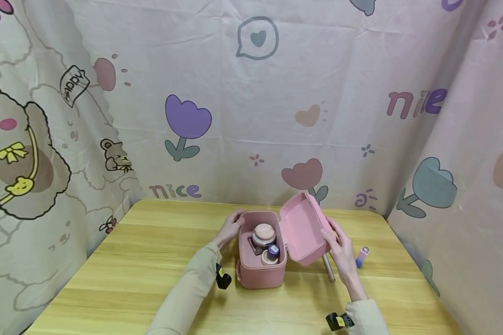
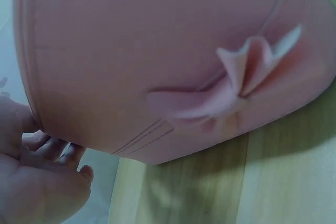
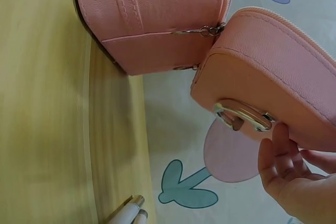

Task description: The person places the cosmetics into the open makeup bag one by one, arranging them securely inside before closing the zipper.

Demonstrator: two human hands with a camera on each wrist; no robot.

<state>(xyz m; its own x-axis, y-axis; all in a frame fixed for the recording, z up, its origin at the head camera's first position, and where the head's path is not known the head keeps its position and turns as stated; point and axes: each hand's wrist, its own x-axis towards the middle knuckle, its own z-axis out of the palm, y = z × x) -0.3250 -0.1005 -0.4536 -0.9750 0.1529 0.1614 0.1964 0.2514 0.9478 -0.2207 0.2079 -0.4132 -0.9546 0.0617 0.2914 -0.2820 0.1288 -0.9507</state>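
Observation:
A pink makeup case (image 1: pixel 261 278) stands on the table with its lid (image 1: pixel 302 228) swung out to the right. Inside lie a round compact with a pale puff (image 1: pixel 264 232), a dark square palette (image 1: pixel 253 245), and a small jar with a dark blue top (image 1: pixel 273 251). My left hand (image 1: pixel 232 229) grips the case's far left corner; in the left wrist view its fingers bend behind the edge, near a pink bow (image 2: pixel 231 95). My right hand (image 1: pixel 339 247) holds the lid's outer edge, its fingers beside the lid's handle (image 3: pixel 242 114) in the right wrist view.
A silver pen-like stick (image 1: pixel 329 268) lies on the table (image 1: pixel 151 260) right of the case, partly under the lid. Farther right is a small pink-and-blue tube (image 1: pixel 362 257). A printed curtain (image 1: pixel 234 116) hangs behind the table and at both sides.

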